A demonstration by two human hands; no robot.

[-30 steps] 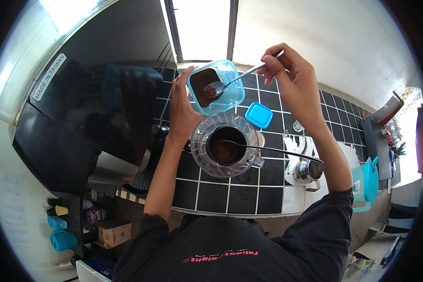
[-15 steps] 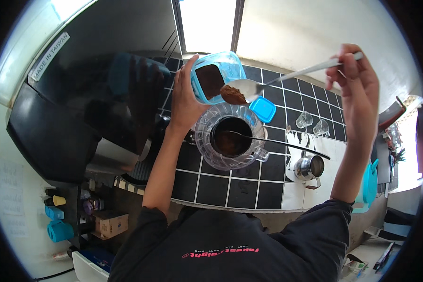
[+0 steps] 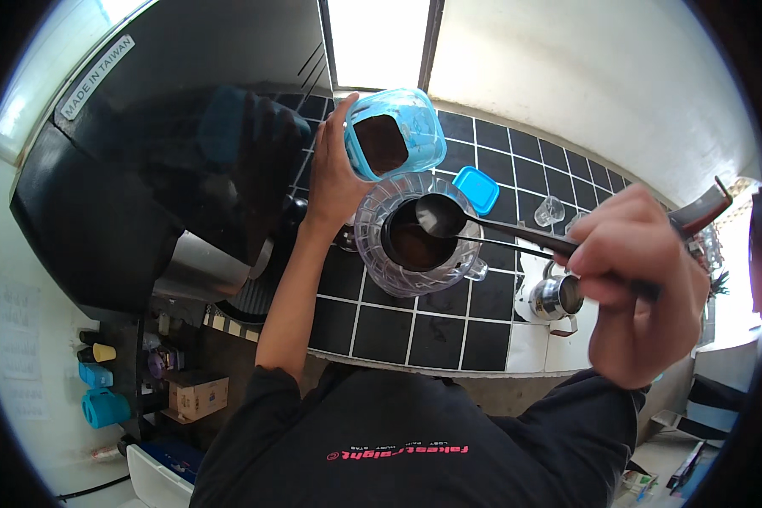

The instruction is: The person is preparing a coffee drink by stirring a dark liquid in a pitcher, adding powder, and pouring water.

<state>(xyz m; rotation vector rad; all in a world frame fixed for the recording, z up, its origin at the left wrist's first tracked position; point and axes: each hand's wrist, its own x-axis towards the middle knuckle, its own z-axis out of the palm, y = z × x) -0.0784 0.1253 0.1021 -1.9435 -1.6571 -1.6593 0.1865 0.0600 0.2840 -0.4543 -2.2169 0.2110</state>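
My left hand (image 3: pixel 334 173) is wrapped round a light-blue container (image 3: pixel 425 127) with dark brown powder, tilted at the back. In my right hand (image 3: pixel 639 279) is a spoon (image 3: pixel 440 218), its handle gripped and its bowl over a dark cup (image 3: pixel 415 254); no powder shows on that bowl. The cup sits within a clear ribbed plastic vessel (image 3: pixel 375 275) with a side handle, and holds brown contents. A second long, thin handle lies across the cup, beneath the spoon. A blue lid (image 3: pixel 476 190) rests on the black tiles behind the vessel.
A large black appliance (image 3: pixel 93 220) fills the left. Small glasses (image 3: pixel 549 212) stand at the back right, a steel pot (image 3: pixel 553 299) on a worn white patch nearer me. Below left are shelves with a cardboard box (image 3: pixel 196 394) and a turquoise jug (image 3: pixel 106 411).
My right hand has moved down and nearer, bringing the spoon from the blue container, heaped with powder, to over the cup; the heap no longer shows. My left hand and container have shifted slightly away.
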